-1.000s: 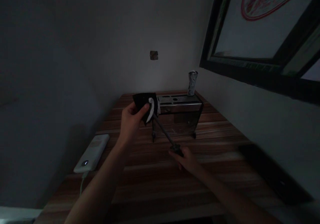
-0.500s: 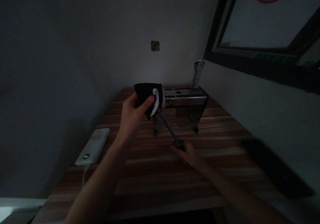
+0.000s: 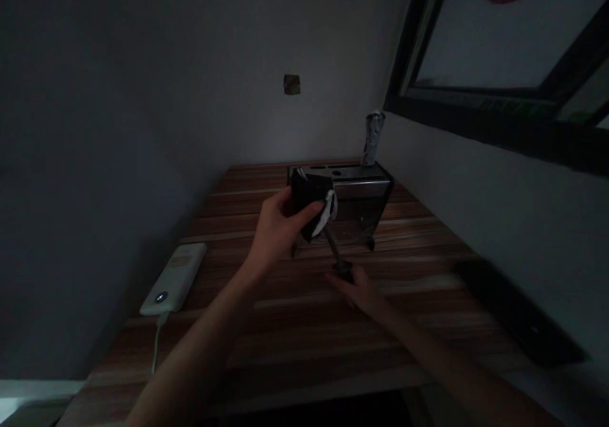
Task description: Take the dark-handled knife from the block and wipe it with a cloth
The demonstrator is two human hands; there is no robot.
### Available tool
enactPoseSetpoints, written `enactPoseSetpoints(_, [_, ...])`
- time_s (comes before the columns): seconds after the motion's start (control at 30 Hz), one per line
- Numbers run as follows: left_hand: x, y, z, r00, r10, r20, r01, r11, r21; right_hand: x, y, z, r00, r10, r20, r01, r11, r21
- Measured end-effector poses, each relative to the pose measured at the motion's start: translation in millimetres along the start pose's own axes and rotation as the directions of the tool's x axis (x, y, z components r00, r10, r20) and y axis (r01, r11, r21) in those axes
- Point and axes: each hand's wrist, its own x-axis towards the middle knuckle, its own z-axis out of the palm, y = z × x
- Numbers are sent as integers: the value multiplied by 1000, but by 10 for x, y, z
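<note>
the left hand [image 3: 278, 233] pinches a dark cloth [image 3: 311, 202] around a thin rod [image 3: 332, 246]; the right hand [image 3: 364, 294] has its fingers closed on the rod's handle above the tabletop [image 3: 285, 325].

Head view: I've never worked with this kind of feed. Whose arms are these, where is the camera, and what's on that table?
There is no machine here: a camera worn on a person's head looks down at their own bare arms. The left hand pinches a folded black cloth with a white edge around a thin dark metal rod; the right hand grips the rod's dark handle. On the striped wooden table stand a shiny metal rack with slots, a white power bank with a lit indicator and a flat black slab by the right wall.
</note>
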Motion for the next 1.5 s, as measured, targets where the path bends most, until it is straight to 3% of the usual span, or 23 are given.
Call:
enactPoseSetpoints(0.3, [-74,-83,118,970,-22,241,-4,994,107,24,54,2,993,88,-75,-84,995,47])
enactPoseSetpoints(0.5, [-132,-261,230,937,-33,349,-37,981,190,47,44,-18,1000,19,13,-21,990,139])
enactPoseSetpoints(0.63, [-187,-396,311,906,-57,419,-33,978,205,61,72,-37,1000,-12,-1,12,985,175])
enactPoseSetpoints(0.8, [-264,-527,422,895,-66,441,-54,966,254,63,65,-63,997,-76,3,74,979,189])
enactPoseSetpoints(1.0, [-306,-608,470,898,-31,439,-96,960,264,77,49,-56,998,-57,-28,61,977,205])
enactPoseSetpoints(1.27, [-289,-594,460,908,-42,418,-125,923,364,74,18,-96,996,-86,3,85,990,117])
enactPoseSetpoints(1.5, [-288,-517,435,922,-32,386,-144,897,418,78,-11,-87,996,-83,-44,88,989,122])
